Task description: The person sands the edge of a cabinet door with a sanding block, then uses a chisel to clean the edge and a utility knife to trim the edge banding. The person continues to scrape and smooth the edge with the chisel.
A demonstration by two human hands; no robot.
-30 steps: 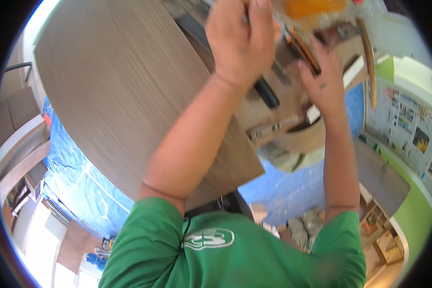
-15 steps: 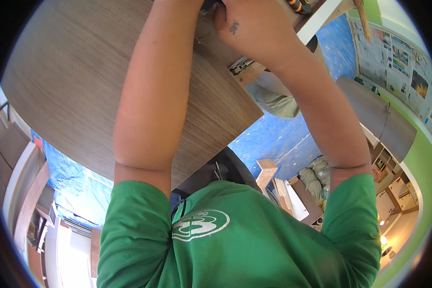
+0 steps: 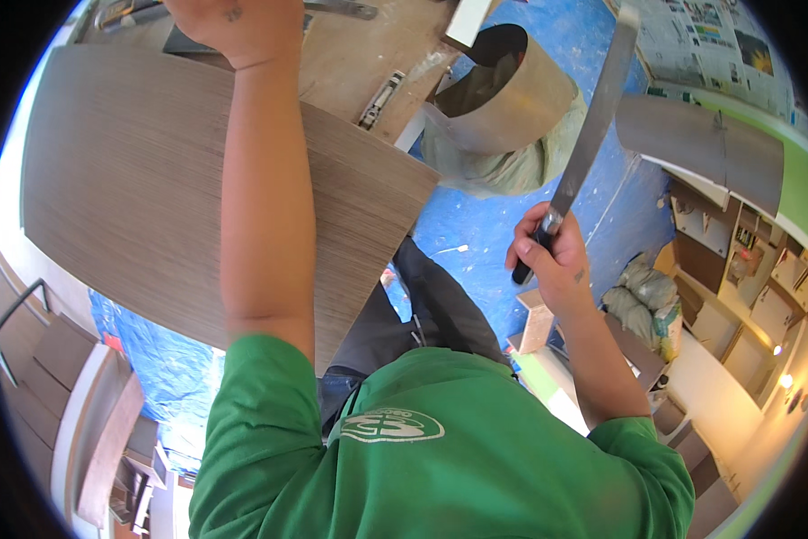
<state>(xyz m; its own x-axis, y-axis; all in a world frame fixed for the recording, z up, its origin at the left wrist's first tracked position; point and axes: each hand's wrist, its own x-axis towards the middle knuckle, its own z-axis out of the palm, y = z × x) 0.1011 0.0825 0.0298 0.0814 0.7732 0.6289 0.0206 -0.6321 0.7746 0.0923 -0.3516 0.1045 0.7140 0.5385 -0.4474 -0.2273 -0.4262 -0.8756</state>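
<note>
My right hand (image 3: 549, 256) is closed round the black handle of a long flat metal file (image 3: 592, 135). The file points up and away over the blue floor sheet, apart from the board. A brown wood-grain board (image 3: 134, 171) with a curved outer edge lies on the left, in front of me. My left arm reaches across it, and my left hand (image 3: 238, 27) is at the board's far edge. The upper picture edge cuts off that hand's fingers, so whatever they touch is hidden.
Beyond the board is a workbench (image 3: 341, 81) with a metal tool (image 3: 341, 7) and a small metal fitting (image 3: 382, 99). A curved laminate sheet (image 3: 521, 112) stands over a pale sack (image 3: 503, 166). Blue sheeting (image 3: 462, 234) covers the floor; shelving (image 3: 718, 242) and filled bags (image 3: 642, 296) are at right.
My right hand has come from the board's far side down to the right and now shows the file. My left hand has shifted left. The view has turned, bringing the curved laminate into sight.
</note>
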